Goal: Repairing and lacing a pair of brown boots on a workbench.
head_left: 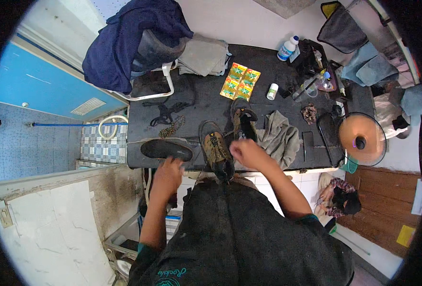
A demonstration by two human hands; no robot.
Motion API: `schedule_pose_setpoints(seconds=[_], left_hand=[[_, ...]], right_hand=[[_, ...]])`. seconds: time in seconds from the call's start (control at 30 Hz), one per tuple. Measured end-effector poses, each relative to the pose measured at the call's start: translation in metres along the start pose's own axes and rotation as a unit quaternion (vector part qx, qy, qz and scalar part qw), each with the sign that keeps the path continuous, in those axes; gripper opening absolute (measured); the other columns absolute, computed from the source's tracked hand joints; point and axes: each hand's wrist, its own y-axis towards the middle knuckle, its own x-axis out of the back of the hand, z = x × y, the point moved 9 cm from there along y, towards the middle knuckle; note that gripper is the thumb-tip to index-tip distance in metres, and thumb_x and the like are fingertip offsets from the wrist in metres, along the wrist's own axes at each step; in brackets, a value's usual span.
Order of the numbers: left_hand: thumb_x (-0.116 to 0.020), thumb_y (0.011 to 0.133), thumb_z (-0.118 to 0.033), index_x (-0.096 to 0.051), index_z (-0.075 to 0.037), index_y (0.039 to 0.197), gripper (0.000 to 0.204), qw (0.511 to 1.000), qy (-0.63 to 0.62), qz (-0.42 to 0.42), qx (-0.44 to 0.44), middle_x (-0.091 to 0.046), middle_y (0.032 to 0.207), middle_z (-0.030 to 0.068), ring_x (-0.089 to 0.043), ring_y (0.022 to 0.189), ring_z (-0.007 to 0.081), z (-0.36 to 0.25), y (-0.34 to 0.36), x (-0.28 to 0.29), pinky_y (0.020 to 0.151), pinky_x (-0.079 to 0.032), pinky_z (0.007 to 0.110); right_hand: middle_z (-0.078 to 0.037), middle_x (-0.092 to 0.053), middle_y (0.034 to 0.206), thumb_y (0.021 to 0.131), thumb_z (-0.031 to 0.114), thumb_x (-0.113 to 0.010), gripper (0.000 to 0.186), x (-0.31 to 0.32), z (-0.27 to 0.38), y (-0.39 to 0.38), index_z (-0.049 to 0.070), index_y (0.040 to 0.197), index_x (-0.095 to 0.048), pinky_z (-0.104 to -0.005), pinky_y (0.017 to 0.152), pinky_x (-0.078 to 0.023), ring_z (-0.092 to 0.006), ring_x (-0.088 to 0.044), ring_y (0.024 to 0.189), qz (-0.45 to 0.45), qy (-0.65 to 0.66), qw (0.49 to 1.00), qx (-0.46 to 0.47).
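Observation:
A black insole lies flat near the table's front edge at left. My left hand is at its near right end, fingers stretched out, fingertips slightly blurred. Right of it stands a brown and black shoe, toe pointing away from me. A second shoe sits just beyond and to the right. My right hand is closed beside that shoe's heel end; what its fingers hold, if anything, is hidden. Patterned brown laces and dark laces lie beyond the insole. A crumpled grey cloth is right of the second shoe.
The dark-topped table carries yellow-green sachets, a small white bottle, a blue-capped bottle and folded grey cloths. A fan stands at right. A person sits low beyond the table's right end.

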Motion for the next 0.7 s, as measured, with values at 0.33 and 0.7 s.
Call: schedule_pose_setpoints(seconds=[0.33, 0.7], left_hand=[[-0.080, 0.081, -0.004, -0.070, -0.002, 0.090, 0.013, 0.944, -0.323, -0.068, -0.014, -0.068, 0.088, 0.0167, -0.070, 0.084, 0.0366, -0.022, 0.086, -0.111, 0.076, -0.054, 0.046], [-0.072, 0.077, 0.004, -0.066, 0.000, 0.093, 0.017, 0.968, -0.220, -0.109, -0.053, -0.064, 0.094, 0.0201, -0.065, 0.091, 0.0441, -0.050, 0.077, -0.097, 0.079, -0.052, 0.051]], right_hand=[[-0.021, -0.069, 0.092, 0.087, 0.008, -0.069, 0.011, -0.055, -0.028, 0.045, 0.001, 0.095, -0.069, -0.0501, 0.079, -0.056, -0.0429, -0.069, 0.090, -0.074, -0.025, 0.997, -0.021], [-0.027, -0.063, 0.096, 0.090, 0.003, -0.058, 0.017, -0.068, -0.015, 0.039, -0.003, 0.106, -0.056, -0.0512, 0.091, -0.051, -0.0447, -0.061, 0.103, -0.135, -0.103, 0.984, 0.050]])
